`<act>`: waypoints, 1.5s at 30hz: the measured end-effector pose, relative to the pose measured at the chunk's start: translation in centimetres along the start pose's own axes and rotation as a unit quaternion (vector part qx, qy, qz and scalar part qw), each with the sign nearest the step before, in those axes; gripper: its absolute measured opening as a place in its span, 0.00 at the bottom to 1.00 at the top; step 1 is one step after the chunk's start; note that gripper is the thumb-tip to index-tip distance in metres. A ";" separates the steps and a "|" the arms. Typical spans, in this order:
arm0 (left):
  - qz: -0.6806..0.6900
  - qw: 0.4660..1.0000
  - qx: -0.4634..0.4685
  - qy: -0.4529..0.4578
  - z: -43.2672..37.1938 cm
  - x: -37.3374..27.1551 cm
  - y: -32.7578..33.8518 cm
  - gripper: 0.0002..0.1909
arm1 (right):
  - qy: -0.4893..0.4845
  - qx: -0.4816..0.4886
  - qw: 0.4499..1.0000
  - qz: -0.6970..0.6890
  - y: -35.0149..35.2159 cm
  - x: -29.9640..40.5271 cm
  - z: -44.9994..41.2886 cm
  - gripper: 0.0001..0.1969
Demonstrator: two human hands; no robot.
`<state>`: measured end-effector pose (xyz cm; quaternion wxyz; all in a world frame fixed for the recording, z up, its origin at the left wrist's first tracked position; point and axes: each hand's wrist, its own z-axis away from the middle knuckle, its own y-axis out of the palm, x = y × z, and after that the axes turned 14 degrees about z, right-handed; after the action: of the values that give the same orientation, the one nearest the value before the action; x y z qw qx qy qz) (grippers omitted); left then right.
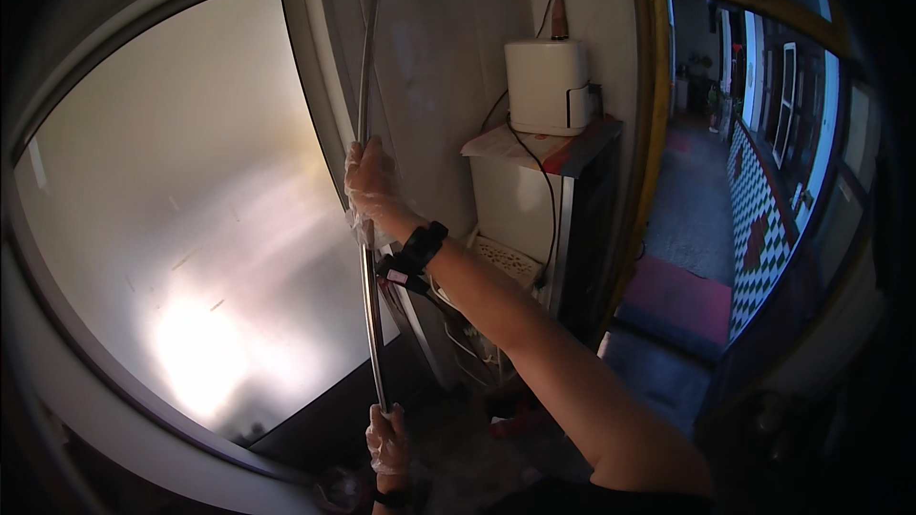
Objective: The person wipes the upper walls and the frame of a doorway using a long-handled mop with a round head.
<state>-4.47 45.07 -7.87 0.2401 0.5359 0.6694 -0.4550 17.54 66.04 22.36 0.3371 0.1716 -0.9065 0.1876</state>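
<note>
A long, thin metal pole [372, 322] stands almost upright in front of me, its upper part running out of the picture at the top. Higher up, my right hand [372, 175] in a clear plastic glove is closed around it, with a black band on the wrist. Near the bottom of the view, my left hand [388, 440] grips the same pole, also in a clear glove and with a dark wristband. The pole passes in front of the frame of a frosted glass panel [215, 193]. Its lower end is hidden by my left hand.
A white appliance [547, 86] with a black cord sits on a covered cabinet [515, 189] against the wall. Beside the cabinet is a perforated white plastic basket [508, 257]. At the right, a yellow wooden door frame [647, 157] opens onto a passage with a reddish mat [676, 300].
</note>
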 end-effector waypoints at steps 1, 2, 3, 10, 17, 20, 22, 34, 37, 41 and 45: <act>0.039 0.998 0.025 -0.043 -1.8 -2.1 0.4 0.14 | 0.046 0.006 0.998 0.044 -1.0 0.1 -2.7 0.17; 0.039 0.998 0.022 -0.041 -2.7 -2.7 0.6 0.14 | 0.039 -0.040 0.997 0.061 -1.5 0.2 -4.1 0.17; 0.021 0.999 0.018 0.018 -3.4 -2.5 0.4 0.14 | 0.079 0.000 0.996 0.039 -1.7 0.7 -4.8 0.16; -0.023 1.000 -0.001 -0.021 7.9 5.7 -4.7 0.14 | 0.123 0.145 0.954 -0.231 2.7 -5.6 9.0 0.14; -0.002 0.995 0.001 -0.103 19.9 8.3 -12.2 0.12 | 0.224 0.324 0.798 -0.455 0.7 -1.1 26.1 0.29; -0.018 0.996 -0.082 0.013 16.9 7.4 -9.5 0.12 | 0.204 0.351 0.810 -0.424 1.8 1.9 22.9 0.34; 0.014 0.982 -0.098 -0.159 13.4 10.7 -6.7 0.14 | 0.220 0.359 0.805 -0.419 1.2 5.3 17.8 0.28; -0.030 0.997 -0.036 -0.063 4.3 3.8 -2.8 0.12 | 0.116 0.113 0.985 -0.065 -0.2 -1.0 6.8 0.13; -0.003 0.990 -0.026 -0.139 13.5 9.6 -8.1 0.17 | 0.099 0.180 0.960 -0.191 -0.1 -0.6 19.7 0.16; -0.044 0.989 -0.062 -0.124 20.5 8.7 -12.2 0.15 | 0.249 0.326 0.825 -0.388 0.5 1.6 27.7 0.21; 0.007 0.991 -0.054 -0.126 16.6 9.5 -12.2 0.15 | 0.045 0.286 0.940 -0.181 3.6 3.4 24.1 0.12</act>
<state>-21.62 35.32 -19.04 0.3541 0.4658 0.6535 -0.4802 0.34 57.61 6.95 0.3422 0.4137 -0.7522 0.3820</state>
